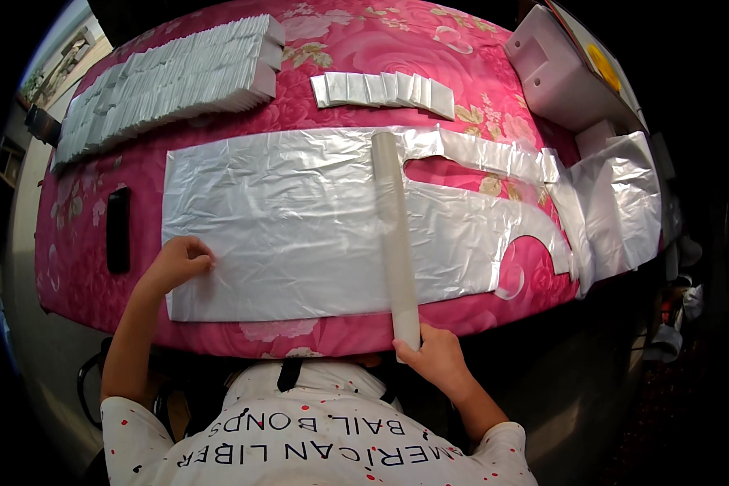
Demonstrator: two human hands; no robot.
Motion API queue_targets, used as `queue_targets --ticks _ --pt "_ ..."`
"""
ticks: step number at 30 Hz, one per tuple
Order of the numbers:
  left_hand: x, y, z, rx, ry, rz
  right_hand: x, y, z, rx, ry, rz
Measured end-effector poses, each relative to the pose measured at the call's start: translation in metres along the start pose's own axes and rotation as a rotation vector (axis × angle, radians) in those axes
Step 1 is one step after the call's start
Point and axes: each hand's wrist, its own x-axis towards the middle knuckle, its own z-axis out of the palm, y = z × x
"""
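Observation:
A thin, shiny white plastic apron (pixel 292 219) lies spread across the middle of the table, its cut-out straps stretching right. Over its left edge hovers or rests my left hand (pixel 178 263), fingers curled and pinched together; whether plastic is caught between them I cannot make out. My right hand (pixel 436 355) grips the near end of a long pale tube (pixel 393 227). The tube lies crosswise over the apron, from its far edge to past its near edge.
Behind the apron stand a large block of folded white packets (pixel 170 77) and a short row of packets (pixel 381 89). A black oblong object (pixel 117 230) lies at left. More plastic sheeting (pixel 616 202) is bunched at right, near a white box (pixel 563 69). A pink floral cloth (pixel 340 330) covers the table.

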Motion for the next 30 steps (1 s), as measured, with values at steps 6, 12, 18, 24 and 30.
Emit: queue_targets --ticks 6,12,18,24,30 --pt "0.005 0.113 0.089 0.328 0.419 0.741 -0.003 0.0 0.0 -0.03 -0.044 0.047" --pt "0.058 0.139 0.202 0.324 0.291 0.837 -0.009 -0.007 -0.008 -0.017 -0.13 0.062" --pt "0.063 0.136 0.215 0.58 0.328 0.791 0.035 -0.007 -0.038 0.066 -0.238 -0.036" --pt "0.06 0.14 0.214 0.643 0.369 0.798 0.162 -0.028 -0.054 0.283 0.073 -0.117" --pt "0.064 0.139 0.216 0.635 0.377 0.824 0.26 -0.021 -0.053 1.503 0.003 -0.049"
